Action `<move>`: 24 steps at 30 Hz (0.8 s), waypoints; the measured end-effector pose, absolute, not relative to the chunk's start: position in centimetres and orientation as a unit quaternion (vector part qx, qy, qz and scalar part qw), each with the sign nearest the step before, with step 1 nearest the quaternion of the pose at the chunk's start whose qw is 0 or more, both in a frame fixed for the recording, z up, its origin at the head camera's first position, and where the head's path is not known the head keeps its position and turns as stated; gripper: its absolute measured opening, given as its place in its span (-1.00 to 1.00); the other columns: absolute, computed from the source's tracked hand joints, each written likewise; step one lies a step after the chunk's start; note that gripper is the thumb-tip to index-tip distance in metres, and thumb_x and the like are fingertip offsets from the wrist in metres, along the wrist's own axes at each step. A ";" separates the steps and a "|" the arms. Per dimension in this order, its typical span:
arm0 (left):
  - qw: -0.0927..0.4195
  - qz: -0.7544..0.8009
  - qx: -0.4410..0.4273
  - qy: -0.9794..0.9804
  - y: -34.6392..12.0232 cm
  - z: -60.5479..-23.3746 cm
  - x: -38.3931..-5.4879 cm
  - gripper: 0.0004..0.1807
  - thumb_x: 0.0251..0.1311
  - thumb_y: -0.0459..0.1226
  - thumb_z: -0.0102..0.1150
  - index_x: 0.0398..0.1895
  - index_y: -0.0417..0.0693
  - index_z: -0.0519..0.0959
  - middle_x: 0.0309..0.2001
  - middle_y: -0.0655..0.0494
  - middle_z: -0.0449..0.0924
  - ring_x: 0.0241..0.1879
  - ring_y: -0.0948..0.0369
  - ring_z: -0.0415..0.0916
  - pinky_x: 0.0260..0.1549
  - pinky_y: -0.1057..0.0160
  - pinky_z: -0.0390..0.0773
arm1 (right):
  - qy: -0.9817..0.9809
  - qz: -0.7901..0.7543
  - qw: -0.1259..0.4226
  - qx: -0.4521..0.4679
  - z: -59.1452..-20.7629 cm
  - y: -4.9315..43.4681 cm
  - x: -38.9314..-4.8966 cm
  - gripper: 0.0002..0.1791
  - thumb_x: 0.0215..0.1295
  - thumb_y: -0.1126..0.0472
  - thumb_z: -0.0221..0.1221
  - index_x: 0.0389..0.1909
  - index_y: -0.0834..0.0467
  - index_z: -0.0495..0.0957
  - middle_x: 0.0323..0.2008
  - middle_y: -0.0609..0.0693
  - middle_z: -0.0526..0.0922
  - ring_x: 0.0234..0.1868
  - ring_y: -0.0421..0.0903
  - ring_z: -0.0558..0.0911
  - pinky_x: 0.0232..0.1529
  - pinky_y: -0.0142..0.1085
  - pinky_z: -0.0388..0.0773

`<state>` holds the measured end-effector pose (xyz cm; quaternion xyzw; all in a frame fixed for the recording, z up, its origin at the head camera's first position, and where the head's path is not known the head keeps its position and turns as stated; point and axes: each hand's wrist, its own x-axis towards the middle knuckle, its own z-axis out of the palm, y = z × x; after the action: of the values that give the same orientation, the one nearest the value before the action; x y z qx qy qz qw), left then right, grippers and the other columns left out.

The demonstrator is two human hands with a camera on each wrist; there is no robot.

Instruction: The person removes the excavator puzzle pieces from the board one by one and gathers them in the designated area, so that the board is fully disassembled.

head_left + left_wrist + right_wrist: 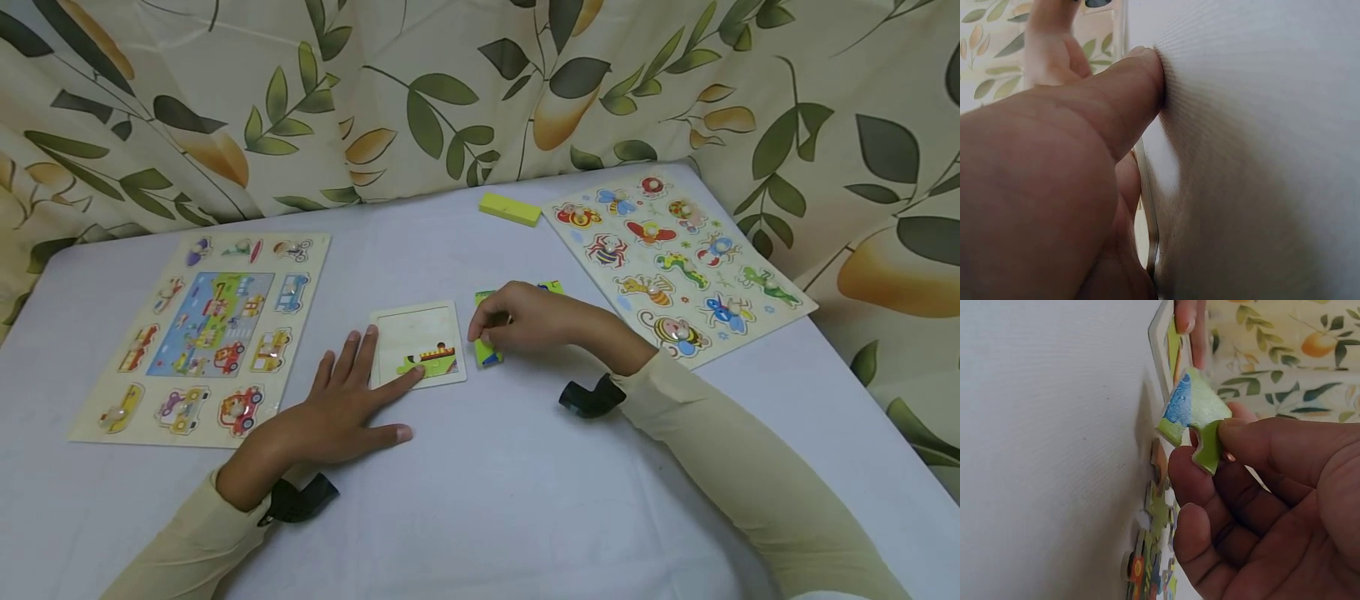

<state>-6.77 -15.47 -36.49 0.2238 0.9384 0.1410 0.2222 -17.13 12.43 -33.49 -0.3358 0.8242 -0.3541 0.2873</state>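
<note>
A small pale puzzle tray (408, 329) lies mid-table, with joined green jigsaw pieces (444, 363) bearing a red-and-yellow picture along its lower edge. My left hand (337, 421) rests flat beside it, fingers spread. Its index fingertip touches the placed pieces, and the thumb lies on the cloth. Just right of the tray, my right hand (536, 317) pinches a green-and-blue jigsaw piece (1200, 403) between thumb and fingers. Several loose jigsaw pieces (1159, 512) lie on the table close by the right hand, which partly hides them in the head view.
A vehicle peg board (307, 283) lies at the left, an insect peg board (705, 225) at the right. Toward the back is a yellow-green block (510, 209). A leaf-patterned curtain (450, 50) hangs behind the white-covered table (510, 508).
</note>
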 end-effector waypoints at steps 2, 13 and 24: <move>0.221 0.144 0.224 0.938 -15.5 -36.5 -6.8 -0.18 0.20 0.22 0.14 0.51 0.36 0.11 0.49 -0.22 -0.66 0.43 -0.18 -0.73 0.26 -0.32 -0.48 | 0.823 -0.351 0.291 -0.339 -33.5 12.7 -17.0 -0.82 0.32 0.44 0.12 -0.20 0.23 0.68 -0.28 -0.06 0.68 -0.24 -0.13 0.55 -0.10 -0.28 0.51; 0.218 0.159 0.223 0.936 -15.6 -36.7 -6.7 -0.19 0.21 0.21 0.13 0.51 0.37 0.12 0.49 -0.19 -0.70 0.43 -0.14 -0.75 0.27 -0.29 -0.51 | 0.826 -0.342 0.302 -0.331 -33.1 13.9 -16.4 -0.83 0.31 0.43 0.14 -0.19 0.22 0.68 -0.26 -0.06 0.68 -0.24 -0.13 0.53 -0.12 -0.29 0.50; 0.213 0.160 0.227 0.937 -15.6 -36.7 -6.7 -0.19 0.21 0.21 0.15 0.50 0.35 0.13 0.49 -0.21 -0.67 0.43 -0.17 -0.73 0.26 -0.31 -0.50 | 0.834 -0.322 0.295 -0.337 -33.2 13.9 -16.2 -0.84 0.27 0.42 0.20 -0.22 0.19 0.70 -0.30 -0.07 0.67 -0.28 -0.13 0.52 -0.19 -0.29 0.49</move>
<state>-6.67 -15.60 -36.74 0.2273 0.9367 0.1601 0.2128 -16.19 13.91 -33.18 -0.3370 0.8343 -0.3216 0.2948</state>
